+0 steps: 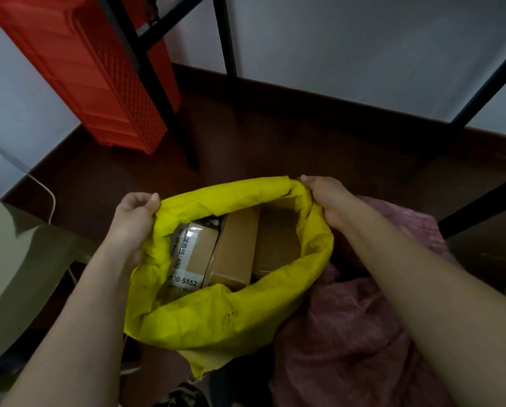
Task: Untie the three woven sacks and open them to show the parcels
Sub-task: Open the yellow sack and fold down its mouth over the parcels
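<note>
The yellow sack (231,318) sits at frame centre, mouth open, cardboard parcels (234,254) visible inside. Left hand (134,218) and right hand (328,198) have fingers clamped on opposite rim edges.

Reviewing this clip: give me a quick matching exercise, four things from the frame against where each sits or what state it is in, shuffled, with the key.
Things:
1. yellow sack
2. pink sack
3. red crate
4. cardboard parcels

Places or states:
A. upright at the wall, far left
B. mouth held open by left hand and right hand
C. inside the open sack
D. under the right forearm

Pairs: 1-B, 2-D, 3-A, 4-C
</note>
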A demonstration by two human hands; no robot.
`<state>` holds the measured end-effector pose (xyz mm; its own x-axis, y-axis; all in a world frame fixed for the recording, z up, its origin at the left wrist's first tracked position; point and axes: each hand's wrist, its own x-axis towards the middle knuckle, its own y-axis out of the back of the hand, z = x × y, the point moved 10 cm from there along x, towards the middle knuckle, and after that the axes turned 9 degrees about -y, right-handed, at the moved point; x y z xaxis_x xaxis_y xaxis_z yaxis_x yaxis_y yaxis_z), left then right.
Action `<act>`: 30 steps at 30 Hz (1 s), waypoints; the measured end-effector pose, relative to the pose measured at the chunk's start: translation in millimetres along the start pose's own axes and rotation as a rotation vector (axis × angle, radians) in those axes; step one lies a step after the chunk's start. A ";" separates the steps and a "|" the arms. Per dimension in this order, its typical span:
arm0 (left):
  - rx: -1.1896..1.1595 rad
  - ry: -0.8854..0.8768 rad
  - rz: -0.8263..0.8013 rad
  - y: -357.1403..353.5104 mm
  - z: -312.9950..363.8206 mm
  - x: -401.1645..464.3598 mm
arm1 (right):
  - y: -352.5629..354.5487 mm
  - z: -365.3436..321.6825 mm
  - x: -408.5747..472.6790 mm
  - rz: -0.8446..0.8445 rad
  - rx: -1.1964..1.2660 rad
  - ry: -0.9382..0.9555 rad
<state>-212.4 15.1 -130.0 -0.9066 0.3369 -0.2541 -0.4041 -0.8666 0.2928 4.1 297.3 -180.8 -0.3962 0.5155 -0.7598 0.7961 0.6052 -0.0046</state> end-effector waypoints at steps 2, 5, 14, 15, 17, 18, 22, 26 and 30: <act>0.065 -0.027 -0.014 -2.0 0.0 2.8 | 11.4 -16.4 -3.2 0.129 -0.182 0.176; 0.144 -0.103 -0.060 -11.9 6.7 3.0 | 9.8 -45.8 -31.1 0.184 -0.372 0.544; 0.594 -0.339 -0.176 -21.0 40.1 -21.7 | -14.8 -47.6 -62.5 0.213 -0.883 0.954; 0.762 -0.369 -0.198 -21.2 39.4 -27.0 | -12.4 -49.8 -60.8 0.234 -0.857 0.952; 0.977 -0.450 -0.186 -18.4 39.2 -33.2 | -10.2 -50.6 -54.9 0.269 -0.853 0.919; 0.991 -0.479 -0.157 -15.3 40.7 -35.2 | -9.2 -49.8 -51.9 0.286 -0.864 0.897; 0.941 -0.522 -0.040 -3.5 39.6 -32.3 | -6.6 -44.7 -43.6 0.266 -0.769 0.790; 0.897 -0.370 -0.138 -12.0 21.3 -24.8 | -6.6 -38.7 -36.7 0.200 -0.631 0.611; 0.909 -0.338 -0.175 -19.1 12.9 -21.8 | -0.5 -14.3 -19.5 0.090 -0.354 0.309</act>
<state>-186.5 29.0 -118.2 -0.7550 0.6434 -0.1262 -0.3473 -0.2292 0.9093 4.9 295.7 -156.7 -0.4928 0.6995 -0.5176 0.6503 0.6912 0.3151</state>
